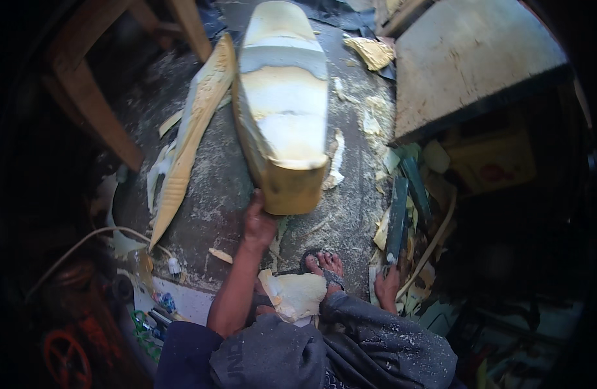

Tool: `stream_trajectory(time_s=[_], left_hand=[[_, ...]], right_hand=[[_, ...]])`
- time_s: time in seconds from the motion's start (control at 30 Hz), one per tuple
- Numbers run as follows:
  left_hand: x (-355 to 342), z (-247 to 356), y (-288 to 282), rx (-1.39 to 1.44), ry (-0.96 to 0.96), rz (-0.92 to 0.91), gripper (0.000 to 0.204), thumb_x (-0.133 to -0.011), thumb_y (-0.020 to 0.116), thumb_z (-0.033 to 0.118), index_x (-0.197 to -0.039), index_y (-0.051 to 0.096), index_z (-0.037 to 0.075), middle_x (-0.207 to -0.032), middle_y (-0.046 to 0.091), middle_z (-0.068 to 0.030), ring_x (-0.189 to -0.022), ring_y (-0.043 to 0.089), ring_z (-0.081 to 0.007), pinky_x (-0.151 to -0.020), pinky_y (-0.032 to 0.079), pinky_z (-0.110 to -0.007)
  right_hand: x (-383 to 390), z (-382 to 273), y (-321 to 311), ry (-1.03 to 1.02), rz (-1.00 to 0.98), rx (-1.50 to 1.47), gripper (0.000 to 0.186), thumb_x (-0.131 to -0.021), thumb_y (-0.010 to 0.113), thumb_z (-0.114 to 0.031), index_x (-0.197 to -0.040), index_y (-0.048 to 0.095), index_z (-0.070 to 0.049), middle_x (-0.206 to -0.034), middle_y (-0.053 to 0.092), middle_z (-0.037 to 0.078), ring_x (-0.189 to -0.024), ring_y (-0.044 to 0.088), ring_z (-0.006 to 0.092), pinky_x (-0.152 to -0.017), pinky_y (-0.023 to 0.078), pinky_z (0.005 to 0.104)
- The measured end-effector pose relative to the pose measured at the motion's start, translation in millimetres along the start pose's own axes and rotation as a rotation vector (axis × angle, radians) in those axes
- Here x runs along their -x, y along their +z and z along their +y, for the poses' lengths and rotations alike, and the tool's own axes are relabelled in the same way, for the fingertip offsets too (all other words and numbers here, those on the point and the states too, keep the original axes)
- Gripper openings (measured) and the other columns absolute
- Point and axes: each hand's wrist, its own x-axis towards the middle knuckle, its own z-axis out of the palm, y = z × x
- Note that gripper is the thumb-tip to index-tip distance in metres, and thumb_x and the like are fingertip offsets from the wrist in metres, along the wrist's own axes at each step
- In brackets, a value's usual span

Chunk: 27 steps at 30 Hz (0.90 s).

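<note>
A long motorcycle seat foam, cream and grey with a yellow-brown near end, lies lengthwise on the dark floor ahead of me. My left hand is closed at the lower left corner of its near end, with the fingers partly hidden beneath it. Off to the right, beyond my knee, my right hand is closed around the near end of a long, flat, dark grey-green tool. That tool points away from me among foam scraps; its exact kind is unclear.
A long carved foam strip lies left of the seat. Foam crumbs and offcuts litter the floor. A wooden frame stands left, a pale-topped box right. A cable with a white plug and my sandalled foot are near.
</note>
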Motion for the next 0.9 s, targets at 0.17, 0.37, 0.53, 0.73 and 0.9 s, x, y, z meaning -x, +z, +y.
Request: stream_trajectory(time_s=[0.17, 0.37, 0.53, 0.73, 0.9], left_hand=[[-3.8, 43.3, 16.3, -0.850, 0.311, 0.560, 0.051, -0.110, 0.056, 0.036, -0.146, 0.052, 0.000, -0.144, 0.058, -0.0181, -0.140, 0.050, -0.0328, -0.117, 0.038, -0.047], [5.1, 33.4, 89.3, -1.644, 1.172, 0.236, 0.051, -0.112, 0.047, 0.033, -0.151, 0.046, 0.000, -0.156, 0.042, -0.0246, -0.148, 0.039, -0.0437, -0.124, 0.030, -0.057], [-30.2, 26.0, 93.4, -1.926, 1.284, -0.001, 0.050, -0.111, 0.049, 0.039, -0.146, 0.052, 0.003, -0.151, 0.046, -0.0223, -0.147, 0.041, -0.0449, -0.121, 0.037, -0.059], [-31.8, 15.0, 33.3, -1.820, 1.230, -0.100, 0.060, -0.107, 0.057, 0.047, -0.154, 0.048, 0.011, -0.157, 0.043, -0.0218, -0.149, 0.039, -0.0465, -0.120, 0.037, -0.059], [-31.0, -1.8, 10.3, -1.651, 1.066, 0.081, 0.093, -0.101, 0.063, 0.057, -0.164, 0.026, 0.000, -0.164, 0.030, -0.0327, -0.152, 0.031, -0.0528, -0.124, 0.030, -0.061]], right_hand=[[70.7, 55.8, 37.3, -0.130, -0.059, 0.006, 0.069, -0.090, 0.068, -0.015, -0.151, 0.044, 0.007, -0.139, 0.050, 0.032, -0.128, 0.050, 0.0495, -0.110, 0.041, 0.0538], [91.5, 58.9, 39.5, 0.014, -0.081, -0.130, 0.065, -0.091, 0.063, -0.011, -0.151, 0.045, 0.006, -0.143, 0.050, 0.028, -0.129, 0.051, 0.0458, -0.112, 0.042, 0.0485], [55.9, 47.7, 17.0, 0.025, -0.059, -0.086, 0.066, -0.091, 0.063, -0.011, -0.151, 0.043, 0.008, -0.144, 0.049, 0.032, -0.132, 0.050, 0.0486, -0.115, 0.040, 0.0503], [-3.5, 43.9, -12.8, 0.123, 0.095, -0.076, 0.079, -0.089, 0.069, -0.015, -0.158, 0.035, 0.005, -0.147, 0.052, 0.034, -0.136, 0.052, 0.0496, -0.117, 0.041, 0.0498], [-24.5, 45.6, -27.7, 0.234, -0.152, 0.176, 0.083, -0.086, 0.073, -0.022, -0.158, 0.037, -0.002, -0.135, 0.063, 0.032, -0.122, 0.064, 0.0478, -0.105, 0.050, 0.0504]])
